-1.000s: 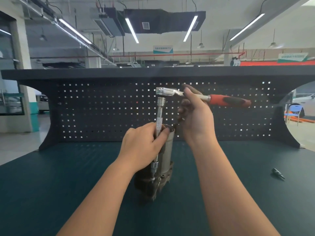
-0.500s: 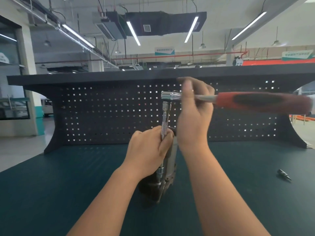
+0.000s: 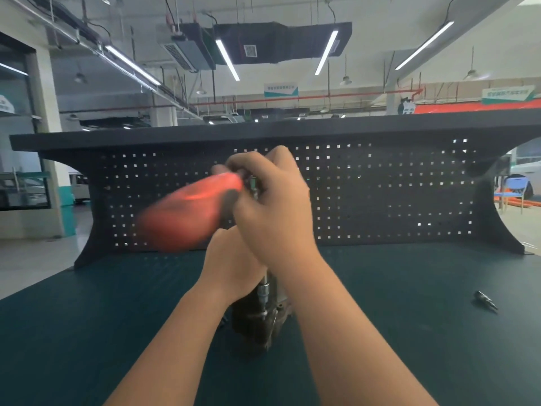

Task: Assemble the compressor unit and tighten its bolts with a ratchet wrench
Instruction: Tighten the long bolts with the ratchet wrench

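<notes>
The compressor unit stands upright mid-worktop under the left hand gripping it, while the right hand, fingers curled round the ratchet wrench, has swung its red handle from right to left (a blur), probably tightening a bolt.

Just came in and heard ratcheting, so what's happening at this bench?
A person is tightening a bolt on the compressor unit, which stands upright on the green bench. The left hand grips the unit's top; the right hand grips the ratchet wrench, its red handle blurred mid-swing. A small metal bit lies apart at the right.
</notes>
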Motion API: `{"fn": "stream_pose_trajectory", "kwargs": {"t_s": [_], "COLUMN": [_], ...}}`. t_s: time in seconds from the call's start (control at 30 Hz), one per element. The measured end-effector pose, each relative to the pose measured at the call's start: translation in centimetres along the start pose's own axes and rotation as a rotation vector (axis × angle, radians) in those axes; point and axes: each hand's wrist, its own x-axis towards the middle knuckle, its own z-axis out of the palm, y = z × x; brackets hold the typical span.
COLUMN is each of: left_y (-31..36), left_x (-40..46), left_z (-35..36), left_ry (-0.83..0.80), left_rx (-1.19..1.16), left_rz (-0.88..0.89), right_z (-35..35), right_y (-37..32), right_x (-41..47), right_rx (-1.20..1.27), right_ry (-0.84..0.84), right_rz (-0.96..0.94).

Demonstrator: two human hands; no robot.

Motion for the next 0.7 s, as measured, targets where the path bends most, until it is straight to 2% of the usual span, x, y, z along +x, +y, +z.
{"fn": "stream_pose_trajectory", "kwargs": {"t_s": [0.1,0.2,0.23,0.27,0.33,0.43,0.53,0.6,0.63,0.7], "left_y": [1.1,0.9,0.8,0.8,0.9,1.0,0.7,0.8,0.9,1.1], "left_x": [0.2,0.6,0.6,0.6,0.6,0.4,0.5,0.4,0.3,0.3], "left_z": [-0.5,-0.4,-0.4,-0.4,-0.5,-0.5,-0.3,-0.3,-0.3,-0.5], "left_ry": [-0.058,-0.059,-0.049,-0.046,-0.052,-0.018,-0.059,-0.042,-0.004,0.021], "left_rx": [-0.028,-0.036,-0.027,-0.025,-0.034,-0.007,0.133,0.147,0.121,0.022], "left_rz": [-0.017,-0.035,-0.027,-0.015,-0.007,0.002,0.043,0.082,0.111,0.102], "right_z": [-1.5,-2.4,-2.4,-2.4,-2.1,-0.9,-0.2,-0.6,-1.0,-1.6], "right_y": [1.5,3.4,3.8,3.9,3.5,1.8,0.9,1.2,1.4,2.0], "right_x": [0.5,1.2,1.3,1.3,1.1,0.6,0.4,0.2,0.2,0.1], "right_rx": [0.427,0.956,1.049,1.039,0.775,0.261,-0.091,-0.081,0.004,0.292], "right_ry": [0.111,0.296,0.332,0.359,0.369,0.216,0.075,0.017,0.012,0.097], "right_rz": [0.208,0.681,0.776,0.776,0.535,0.059,-0.159,-0.179,-0.149,0.06]}}
